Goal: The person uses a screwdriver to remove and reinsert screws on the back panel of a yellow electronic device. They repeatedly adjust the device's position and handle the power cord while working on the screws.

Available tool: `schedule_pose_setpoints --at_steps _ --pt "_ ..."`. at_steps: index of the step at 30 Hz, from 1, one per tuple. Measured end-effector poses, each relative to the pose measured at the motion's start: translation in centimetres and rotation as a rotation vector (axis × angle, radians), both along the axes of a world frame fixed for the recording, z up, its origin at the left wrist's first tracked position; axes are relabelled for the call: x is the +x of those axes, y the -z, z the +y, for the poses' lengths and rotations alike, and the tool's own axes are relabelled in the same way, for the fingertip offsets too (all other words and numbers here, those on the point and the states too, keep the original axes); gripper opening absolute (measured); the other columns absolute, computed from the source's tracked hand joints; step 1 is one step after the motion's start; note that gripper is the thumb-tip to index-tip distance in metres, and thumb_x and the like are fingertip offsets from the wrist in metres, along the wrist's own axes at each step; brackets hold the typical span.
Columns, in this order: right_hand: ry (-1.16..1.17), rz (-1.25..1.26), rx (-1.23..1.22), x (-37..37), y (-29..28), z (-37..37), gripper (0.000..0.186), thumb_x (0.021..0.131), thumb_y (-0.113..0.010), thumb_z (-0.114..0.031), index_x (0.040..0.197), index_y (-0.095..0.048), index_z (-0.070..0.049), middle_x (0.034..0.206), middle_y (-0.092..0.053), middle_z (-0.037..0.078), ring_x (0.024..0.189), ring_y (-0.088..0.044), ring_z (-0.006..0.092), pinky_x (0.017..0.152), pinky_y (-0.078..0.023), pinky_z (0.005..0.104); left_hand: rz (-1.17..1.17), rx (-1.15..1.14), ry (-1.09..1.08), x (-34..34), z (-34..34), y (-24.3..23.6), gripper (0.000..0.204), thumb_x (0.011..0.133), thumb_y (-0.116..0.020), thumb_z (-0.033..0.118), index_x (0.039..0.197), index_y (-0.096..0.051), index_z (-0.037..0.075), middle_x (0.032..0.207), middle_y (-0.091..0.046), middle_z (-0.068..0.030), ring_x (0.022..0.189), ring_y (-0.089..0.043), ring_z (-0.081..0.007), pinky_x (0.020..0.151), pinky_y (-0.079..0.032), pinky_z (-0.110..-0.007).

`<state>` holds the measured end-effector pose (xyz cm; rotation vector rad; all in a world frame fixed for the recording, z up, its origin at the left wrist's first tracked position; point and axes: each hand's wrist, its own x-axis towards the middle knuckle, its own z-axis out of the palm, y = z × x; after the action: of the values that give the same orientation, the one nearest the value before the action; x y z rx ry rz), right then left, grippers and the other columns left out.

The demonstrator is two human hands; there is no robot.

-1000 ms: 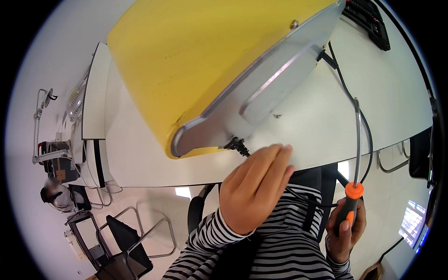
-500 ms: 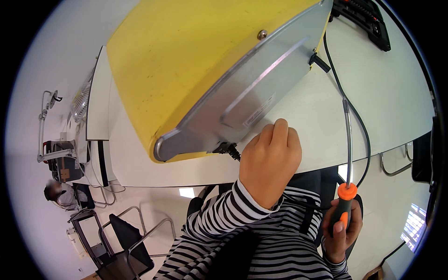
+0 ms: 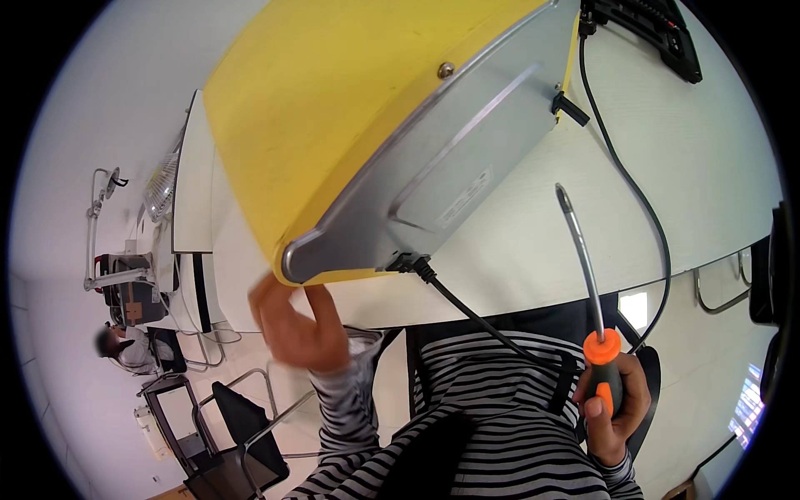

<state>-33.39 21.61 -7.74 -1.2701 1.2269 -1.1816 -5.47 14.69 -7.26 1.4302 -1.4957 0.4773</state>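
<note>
My right hand (image 3: 615,408) is closed around the grey-and-orange handle of a screwdriver (image 3: 590,275), its long metal shaft pointing up over the table edge. My left hand (image 3: 302,327), slightly blurred, is at the lower left corner of a large yellow housing (image 3: 333,108). Its thumb and fingers are spread apart, their tips at the housing's edge; whether they touch it I cannot tell. The housing's grey metal panel (image 3: 433,175) faces me, with a screw (image 3: 447,70) in the yellow side beside it. A black power cord (image 3: 475,315) is plugged into the panel's lower end.
The housing lies on a white table (image 3: 533,250). A black tool case (image 3: 658,37) is at the far right, and another cable (image 3: 621,167) runs down the right side. Chairs (image 3: 242,425) and a seated person (image 3: 137,348) are off to the left.
My left hand has moved left from beside the power cord to the housing's lower left corner, uncovering the cord. The screwdriver's shaft has tilted left in my right hand.
</note>
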Motion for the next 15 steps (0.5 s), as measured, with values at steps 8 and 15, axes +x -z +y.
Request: schedule_pose_setpoints --at_steps 8,15 --pt "-0.025 0.04 -0.035 0.1 -0.3 -0.1 0.034 0.072 -0.059 -0.02 0.09 -0.047 0.007 0.057 -0.053 0.006 0.047 -0.051 0.0096 0.046 -0.04 0.0185 0.135 0.495 0.054 7.7 -3.4 4.6 0.019 0.071 -0.058 0.008 0.088 -0.056 0.0 0.081 -0.061 -0.0077 0.074 -0.058 -0.0184 0.066 -0.044 -0.027" --pt "-0.157 0.052 -0.069 0.3 -0.3 0.0 0.035 0.073 -0.061 -0.02 0.09 -0.047 0.006 0.063 -0.056 0.008 0.053 -0.056 0.0114 0.05 -0.045 0.0209 0.056 0.506 -0.049 7.5 -2.5 4.3 0.021 0.07 -0.06 0.009 0.089 -0.055 0.0 0.085 -0.059 -0.0088 0.078 -0.057 -0.0196 0.069 -0.043 -0.029"
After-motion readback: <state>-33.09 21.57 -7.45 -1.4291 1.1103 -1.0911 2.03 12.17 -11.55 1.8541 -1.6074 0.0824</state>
